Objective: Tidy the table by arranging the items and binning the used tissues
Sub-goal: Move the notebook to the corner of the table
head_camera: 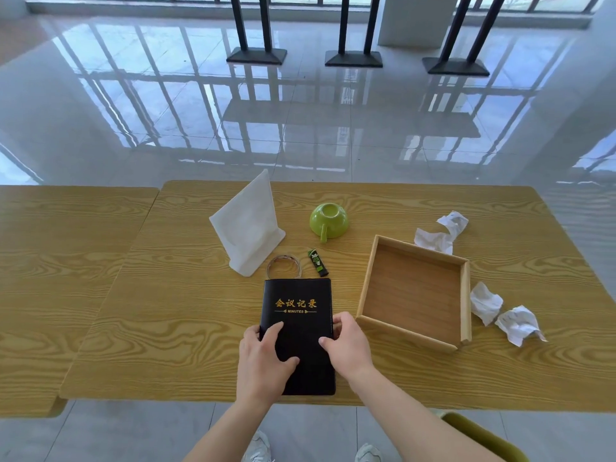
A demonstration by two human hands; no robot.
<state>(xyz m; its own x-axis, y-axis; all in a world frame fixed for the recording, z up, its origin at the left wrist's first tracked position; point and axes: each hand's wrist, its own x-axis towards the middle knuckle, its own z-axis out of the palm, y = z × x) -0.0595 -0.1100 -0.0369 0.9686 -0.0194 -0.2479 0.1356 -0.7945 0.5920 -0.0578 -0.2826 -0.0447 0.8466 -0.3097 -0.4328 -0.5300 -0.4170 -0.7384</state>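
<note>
A black notebook [297, 315] with gold lettering lies near the front edge of the wooden table [186, 315]. My left hand [263, 358] rests on its left side, fingers and thumb lying over the cover. My right hand [346, 341] holds its right edge, thumb on the cover and fingers curled round the side. An empty wooden tray [366, 281] stands to the right. Crumpled used tissues lie behind the tray [440, 233] and to its right [485, 303], [518, 323]. A roll of clear tape [284, 266] and a small green-black tube [317, 261] sit beyond the notebook.
A folded white cloth [248, 228] stands up at the back, with an upturned green cup [328, 220] to its right. A second table [50, 278] adjoins on the left. A green chair [483, 438] shows at the bottom right, and black stand bases [353, 58] rest on the glossy floor.
</note>
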